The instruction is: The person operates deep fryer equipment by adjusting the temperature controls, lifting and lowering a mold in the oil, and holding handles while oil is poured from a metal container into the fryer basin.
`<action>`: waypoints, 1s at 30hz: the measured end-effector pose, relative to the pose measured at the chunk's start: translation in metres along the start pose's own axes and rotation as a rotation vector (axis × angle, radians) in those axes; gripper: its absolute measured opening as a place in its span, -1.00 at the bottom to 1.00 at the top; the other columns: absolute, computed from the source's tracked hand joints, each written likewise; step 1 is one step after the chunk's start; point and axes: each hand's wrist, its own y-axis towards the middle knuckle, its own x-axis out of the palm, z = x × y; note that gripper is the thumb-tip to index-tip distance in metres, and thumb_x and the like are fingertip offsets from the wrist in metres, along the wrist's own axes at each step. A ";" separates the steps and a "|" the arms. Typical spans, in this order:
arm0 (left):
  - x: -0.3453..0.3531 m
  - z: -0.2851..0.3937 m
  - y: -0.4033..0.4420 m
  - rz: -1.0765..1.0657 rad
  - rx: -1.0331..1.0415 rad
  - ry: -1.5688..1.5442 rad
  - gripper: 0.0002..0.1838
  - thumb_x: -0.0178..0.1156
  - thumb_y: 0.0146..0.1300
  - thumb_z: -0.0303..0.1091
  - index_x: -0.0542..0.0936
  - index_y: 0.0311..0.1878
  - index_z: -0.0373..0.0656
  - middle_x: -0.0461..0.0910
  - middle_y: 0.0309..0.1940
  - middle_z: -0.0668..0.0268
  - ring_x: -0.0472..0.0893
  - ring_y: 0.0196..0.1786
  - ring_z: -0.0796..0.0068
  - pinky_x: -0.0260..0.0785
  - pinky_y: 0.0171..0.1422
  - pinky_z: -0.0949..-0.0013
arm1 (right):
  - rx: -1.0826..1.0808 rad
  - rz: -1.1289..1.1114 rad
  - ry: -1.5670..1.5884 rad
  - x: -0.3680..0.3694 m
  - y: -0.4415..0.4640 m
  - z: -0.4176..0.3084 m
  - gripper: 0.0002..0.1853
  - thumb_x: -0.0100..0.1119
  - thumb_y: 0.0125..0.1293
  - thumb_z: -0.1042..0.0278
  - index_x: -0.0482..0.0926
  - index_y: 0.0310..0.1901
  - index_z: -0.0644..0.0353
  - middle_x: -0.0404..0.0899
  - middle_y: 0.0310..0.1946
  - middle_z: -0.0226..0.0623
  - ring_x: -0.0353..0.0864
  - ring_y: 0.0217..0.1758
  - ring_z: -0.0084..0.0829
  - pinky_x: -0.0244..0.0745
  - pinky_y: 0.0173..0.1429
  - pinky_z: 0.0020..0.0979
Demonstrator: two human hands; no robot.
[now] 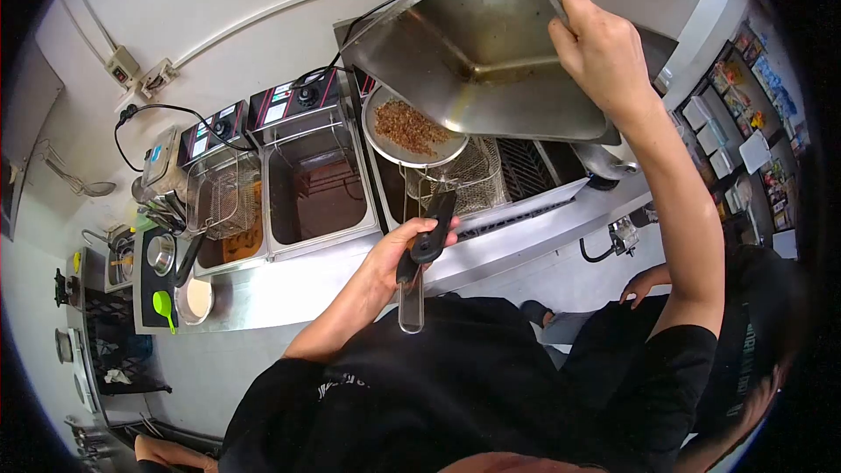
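Note:
My right hand (pixel 600 48) grips the rim of a large metal pan (pixel 517 44), held up and tilted, with a little brownish liquid in its corner. Below its lower left edge is a round strainer (pixel 377 136) holding brown crumbs (pixel 407 127). My left hand (pixel 399 250) is wrapped round black handles (pixel 435 228) in front of the strainer. A wire basket (pixel 482 180) lies under and beside the strainer. Which handle belongs to the strainer and which to the basket is hard to tell.
Two fryer wells stand at the left, one with dark contents (pixel 324 201), the other with a fry basket (pixel 223 197) above orange-brown liquid. A green scoop (pixel 163 305) and a bowl (pixel 194 300) sit at the counter's left end. Another person's hand (pixel 644 285) shows at the right.

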 end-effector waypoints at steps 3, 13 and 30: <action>-0.005 0.003 0.000 -0.069 -0.025 0.027 -0.55 0.19 0.29 -0.37 0.46 0.19 -0.39 0.61 0.09 0.18 0.71 -0.03 0.43 0.62 -0.42 0.61 | 0.164 -0.011 0.041 0.001 -0.007 0.016 -0.83 0.17 0.21 0.42 0.40 -0.26 0.26 0.52 -0.52 0.05 0.54 -0.40 0.12 0.43 -0.32 -0.05; 0.008 0.006 -0.008 0.045 0.003 0.040 -0.54 0.23 0.26 -0.33 0.48 0.17 -0.38 0.64 0.04 0.19 0.73 -0.09 0.44 0.60 -0.47 0.61 | 0.716 0.173 0.351 0.023 -0.104 0.102 -0.73 0.11 0.20 0.46 0.52 -0.09 0.42 0.61 -0.46 -0.09 0.56 -0.38 -0.45 0.45 -0.21 -0.33; 0.003 0.007 -0.008 0.024 -0.041 -0.016 -0.51 0.21 0.26 -0.41 0.41 0.22 -0.41 0.62 0.08 0.14 0.73 -0.10 0.37 0.66 -0.40 0.53 | 1.502 0.701 0.653 0.083 -0.257 0.145 -0.83 0.12 0.15 0.62 0.50 -0.19 0.33 0.58 -0.40 -0.32 0.52 -0.44 -0.50 0.42 -0.33 -0.44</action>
